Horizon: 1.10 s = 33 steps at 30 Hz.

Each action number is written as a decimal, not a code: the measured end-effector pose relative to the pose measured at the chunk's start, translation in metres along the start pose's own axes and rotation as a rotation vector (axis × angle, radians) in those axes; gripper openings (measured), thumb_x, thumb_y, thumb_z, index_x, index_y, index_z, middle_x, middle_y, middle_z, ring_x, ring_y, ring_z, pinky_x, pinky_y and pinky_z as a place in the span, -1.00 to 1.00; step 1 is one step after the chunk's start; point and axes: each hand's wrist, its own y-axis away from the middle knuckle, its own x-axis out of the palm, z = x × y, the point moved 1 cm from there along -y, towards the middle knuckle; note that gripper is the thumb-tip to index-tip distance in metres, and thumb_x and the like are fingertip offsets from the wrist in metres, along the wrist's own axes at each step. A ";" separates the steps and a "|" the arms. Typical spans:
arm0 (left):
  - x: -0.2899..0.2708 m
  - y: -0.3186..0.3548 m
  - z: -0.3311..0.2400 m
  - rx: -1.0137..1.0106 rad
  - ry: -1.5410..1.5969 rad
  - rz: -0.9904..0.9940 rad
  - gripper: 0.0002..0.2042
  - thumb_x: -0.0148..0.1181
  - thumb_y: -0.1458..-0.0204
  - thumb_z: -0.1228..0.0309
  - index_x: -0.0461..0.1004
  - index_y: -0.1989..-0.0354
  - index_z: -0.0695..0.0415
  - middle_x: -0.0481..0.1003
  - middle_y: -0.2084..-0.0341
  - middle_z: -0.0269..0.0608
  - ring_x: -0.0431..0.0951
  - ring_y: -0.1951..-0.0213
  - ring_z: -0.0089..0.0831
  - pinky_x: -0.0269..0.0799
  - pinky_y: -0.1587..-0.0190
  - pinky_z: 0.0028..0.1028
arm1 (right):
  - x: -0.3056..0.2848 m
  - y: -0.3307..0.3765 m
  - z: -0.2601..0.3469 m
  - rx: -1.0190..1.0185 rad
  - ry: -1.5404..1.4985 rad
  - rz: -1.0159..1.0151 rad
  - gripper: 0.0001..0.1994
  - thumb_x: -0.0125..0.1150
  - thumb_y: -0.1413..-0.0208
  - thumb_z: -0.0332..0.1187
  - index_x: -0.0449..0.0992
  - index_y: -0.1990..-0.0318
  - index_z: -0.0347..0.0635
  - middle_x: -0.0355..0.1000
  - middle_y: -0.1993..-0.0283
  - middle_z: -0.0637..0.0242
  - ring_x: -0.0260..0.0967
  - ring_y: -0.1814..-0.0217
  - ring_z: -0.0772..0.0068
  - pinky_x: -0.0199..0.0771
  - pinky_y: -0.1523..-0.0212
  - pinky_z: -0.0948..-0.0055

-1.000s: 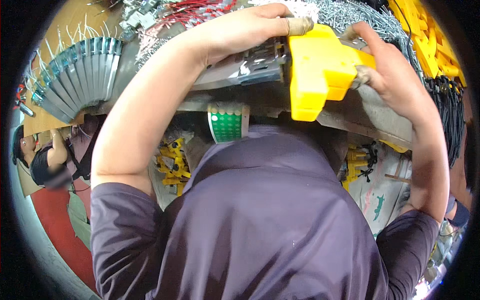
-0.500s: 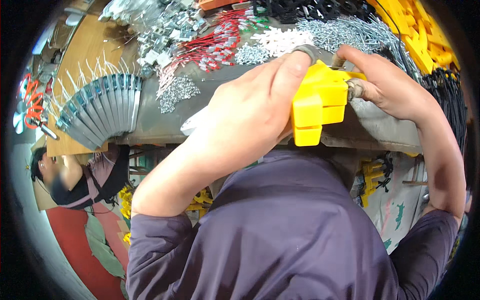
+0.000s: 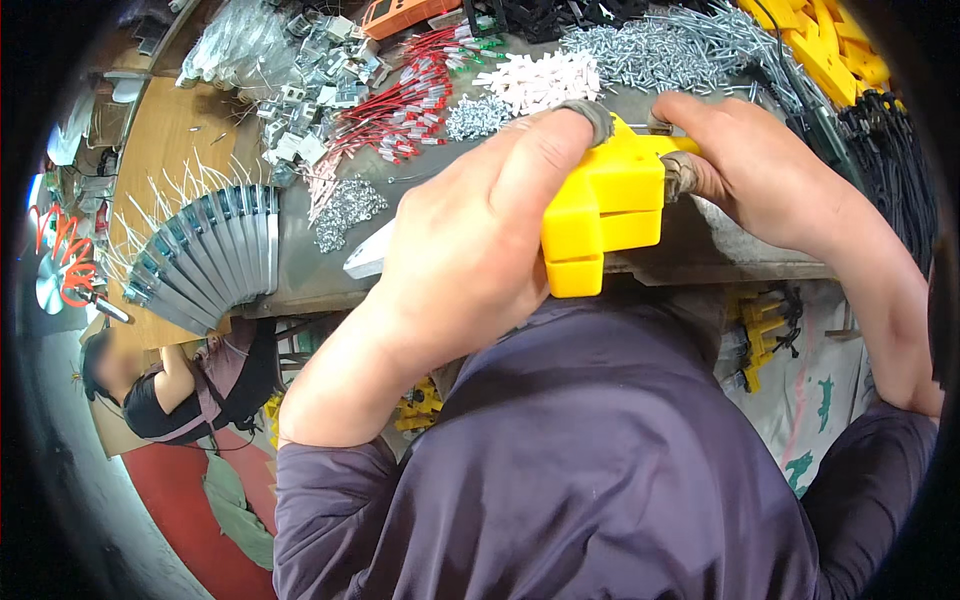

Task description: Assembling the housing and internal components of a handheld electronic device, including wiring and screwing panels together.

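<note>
My left hand (image 3: 480, 215) is closed around a bright yellow plastic housing (image 3: 628, 190), a blocky piece with a slit across its near part. The housing is held above the front edge of the workbench (image 3: 735, 250). At its right side, my right hand (image 3: 765, 165) has thumb and index finger closed about a narrow yellow arm of the same housing. Greyish wraps cover fingertips on both hands. Whether a small part is pinched there too, I cannot tell. Next to my left wrist lies a pale, flat-sided piece (image 3: 370, 257), partly hidden.
Across the bench lie small metal fasteners (image 3: 348, 212), red-wired parts (image 3: 405, 110), white sleeves (image 3: 540, 82), screws (image 3: 680, 50) and black cables (image 3: 890, 150). More yellow housings (image 3: 825, 50) are heaped far right. Grey strips (image 3: 215, 255) fan out at left, near another person (image 3: 180, 385).
The whole view has shifted a little, with the bench items sliding left. Both hands keep their hold on the yellow housing, which sits slightly further left in the picture.
</note>
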 end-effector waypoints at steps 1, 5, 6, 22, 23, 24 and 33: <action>-0.001 0.000 0.001 0.009 -0.005 0.005 -0.45 0.27 0.22 0.57 0.29 -0.05 0.11 0.48 0.16 -0.03 0.53 0.18 -0.01 0.48 0.22 -0.23 | 0.002 0.000 -0.001 -0.002 -0.003 -0.002 -0.47 0.01 -0.13 0.08 0.31 0.02 -0.25 0.41 0.29 -0.07 0.28 0.19 -0.28 0.28 0.28 0.06; -0.008 -0.001 0.002 0.092 -0.117 0.057 -0.33 0.46 0.26 0.44 0.27 -0.08 0.27 0.53 0.19 -0.02 0.58 0.15 -0.13 0.49 0.12 -0.35 | -0.006 -0.005 0.000 -0.069 -0.146 0.071 -0.41 -0.01 -0.12 0.14 0.31 0.03 -0.29 0.39 0.42 0.02 0.39 0.39 -0.04 0.35 0.40 0.19; -0.009 -0.002 0.002 0.049 -0.110 0.045 -0.30 0.47 0.26 0.42 0.24 -0.10 0.29 0.52 0.17 0.01 0.57 0.11 -0.10 0.47 0.09 -0.35 | -0.011 -0.007 0.002 -0.024 -0.172 0.167 -0.39 0.00 -0.11 0.16 0.31 0.03 -0.30 0.39 0.47 0.07 0.42 0.47 0.09 0.37 0.46 0.25; 0.022 0.019 0.001 -0.070 -0.045 0.199 -0.46 0.46 0.22 0.30 0.44 0.05 0.24 0.41 0.07 0.04 0.53 0.12 -0.04 0.49 0.10 -0.28 | 0.013 0.008 0.001 0.039 -0.297 0.256 -0.44 -0.02 -0.19 0.09 0.44 0.14 -0.38 0.43 0.42 -0.01 0.40 0.38 0.01 0.39 0.32 0.24; 0.024 0.019 0.001 -0.037 -0.077 0.236 -0.53 0.44 0.20 0.30 0.48 0.09 0.21 0.41 0.05 0.04 0.53 0.10 -0.05 0.49 0.10 -0.28 | 0.013 0.010 0.002 0.029 -0.283 0.234 -0.44 -0.02 -0.18 0.10 0.44 0.16 -0.38 0.42 0.42 -0.02 0.40 0.37 -0.03 0.39 0.31 0.22; 0.023 0.020 0.001 -0.040 -0.073 0.239 -0.53 0.44 0.20 0.30 0.48 0.09 0.21 0.41 0.05 0.04 0.53 0.10 -0.05 0.49 0.10 -0.28 | 0.011 0.009 0.005 0.031 -0.287 0.238 -0.44 -0.02 -0.18 0.10 0.44 0.16 -0.38 0.42 0.42 -0.02 0.40 0.37 -0.03 0.39 0.31 0.22; 0.027 0.033 -0.002 -0.126 0.097 0.126 -0.31 0.41 0.18 0.39 0.14 -0.09 0.33 0.49 0.28 0.01 0.56 0.30 -0.05 0.49 0.31 -0.27 | 0.004 0.005 0.025 0.190 -0.031 0.409 -0.56 0.13 -0.11 -0.11 0.32 0.04 -0.31 0.43 0.30 -0.10 0.35 0.19 -0.21 0.34 0.22 0.05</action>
